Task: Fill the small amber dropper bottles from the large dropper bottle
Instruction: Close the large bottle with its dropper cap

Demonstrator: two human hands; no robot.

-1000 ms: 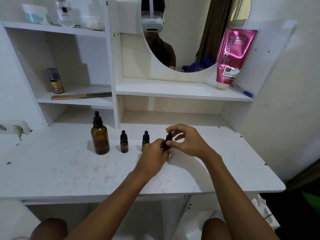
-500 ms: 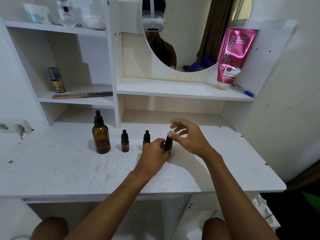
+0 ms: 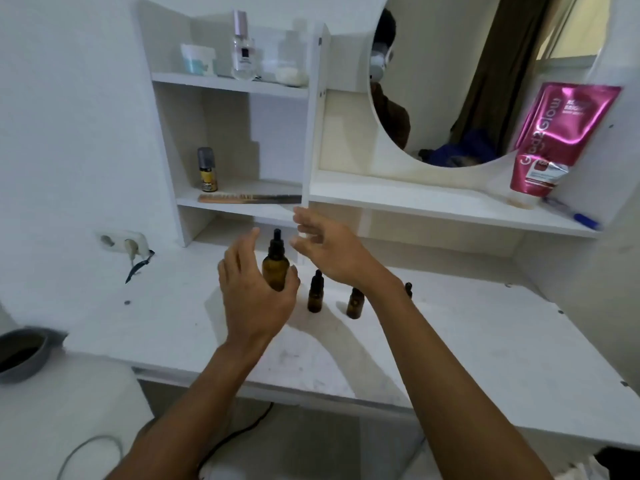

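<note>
The large dropper bottle (image 3: 275,268) stands upright on the white desk (image 3: 467,327), long axis vertical, black dropper cap pointing up, toward the far left of the work area in front of the shelf unit. The left hand (image 3: 254,292) curves around its near side with fingers spread and the thumb tip just at the amber glass; whether the grip has closed on it cannot be told. The right hand (image 3: 332,249) hovers just right of the cap, fingers loosely open, holding nothing.

Right of the big bottle stand two small amber bottles in a row, both upright: the first small bottle (image 3: 316,296) keeps its black cap, the second small bottle (image 3: 355,303) is partly hidden behind the right forearm, so its top cannot be seen. A third dark bottle tip (image 3: 408,289) peeks out beyond that forearm, too covered to describe.

On the shelf behind, a comb (image 3: 249,198) lies lengthwise beside a small spray can (image 3: 207,169). A pink tube (image 3: 554,140) leans at the right by the round mirror (image 3: 467,81), with a blue pen (image 3: 581,220) near it. A wall socket (image 3: 121,241) sits at the far left, and a grey bowl (image 3: 24,353) at the near left edge.
</note>
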